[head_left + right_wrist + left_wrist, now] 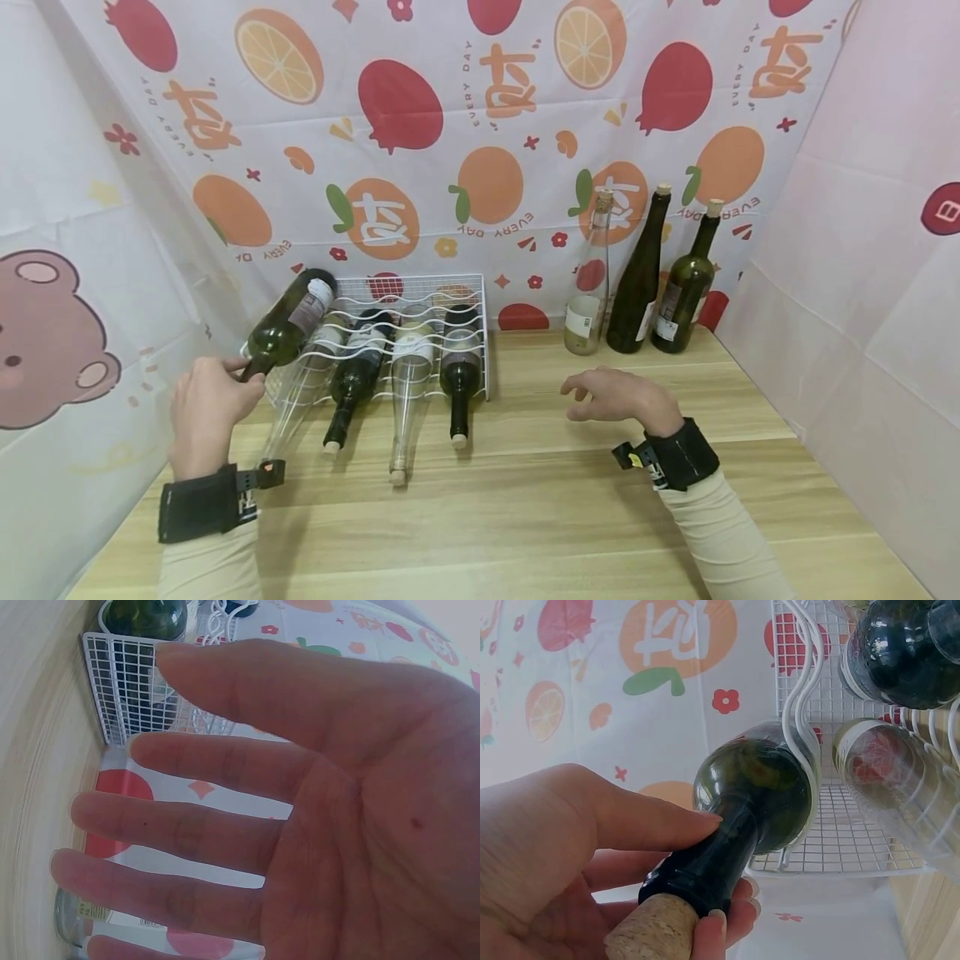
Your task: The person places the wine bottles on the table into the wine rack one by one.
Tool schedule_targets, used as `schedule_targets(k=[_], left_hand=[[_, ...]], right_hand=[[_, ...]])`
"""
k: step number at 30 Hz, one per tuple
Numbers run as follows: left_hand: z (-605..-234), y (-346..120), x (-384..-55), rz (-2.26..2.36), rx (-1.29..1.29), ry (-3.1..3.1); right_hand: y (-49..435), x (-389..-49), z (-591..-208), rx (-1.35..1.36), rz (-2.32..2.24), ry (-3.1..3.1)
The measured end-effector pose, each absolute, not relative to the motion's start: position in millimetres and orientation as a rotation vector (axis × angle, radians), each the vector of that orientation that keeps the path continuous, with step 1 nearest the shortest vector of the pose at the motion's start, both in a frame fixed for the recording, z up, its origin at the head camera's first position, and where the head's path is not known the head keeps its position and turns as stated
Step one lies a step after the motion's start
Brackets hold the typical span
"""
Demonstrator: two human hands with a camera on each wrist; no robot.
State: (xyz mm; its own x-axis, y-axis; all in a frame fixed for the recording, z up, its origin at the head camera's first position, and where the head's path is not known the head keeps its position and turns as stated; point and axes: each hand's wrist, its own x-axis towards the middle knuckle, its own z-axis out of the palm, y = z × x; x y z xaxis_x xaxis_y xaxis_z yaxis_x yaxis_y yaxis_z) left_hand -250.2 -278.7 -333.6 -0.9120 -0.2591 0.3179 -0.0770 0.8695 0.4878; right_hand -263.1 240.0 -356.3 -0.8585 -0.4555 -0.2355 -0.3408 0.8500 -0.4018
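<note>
Left hand point(212, 407) grips a bottle point(291, 323), cork point(654, 931) seemingly hidden in head view.

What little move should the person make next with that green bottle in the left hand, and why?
Probably ease the green bottle down into the left end of the wire rack: the left hand grips it by the neck, and it seems to sit higher than the four other bottles, which lie in the rack with corks toward the person.

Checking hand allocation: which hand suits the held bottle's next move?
Left, probably: left hand grips the green wine bottle by its neck at the wire rack; right hand is empty, away from both.
</note>
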Motion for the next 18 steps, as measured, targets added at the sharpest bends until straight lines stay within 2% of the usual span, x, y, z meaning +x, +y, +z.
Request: schedule_targets(k=[18], left_hand=[[-336.4, -276.6, -249.1, -0.657, 0.255, -2.599]], right_hand=[[238.9, -261.0, -355.3, -0.597, -0.491, 2.707]])
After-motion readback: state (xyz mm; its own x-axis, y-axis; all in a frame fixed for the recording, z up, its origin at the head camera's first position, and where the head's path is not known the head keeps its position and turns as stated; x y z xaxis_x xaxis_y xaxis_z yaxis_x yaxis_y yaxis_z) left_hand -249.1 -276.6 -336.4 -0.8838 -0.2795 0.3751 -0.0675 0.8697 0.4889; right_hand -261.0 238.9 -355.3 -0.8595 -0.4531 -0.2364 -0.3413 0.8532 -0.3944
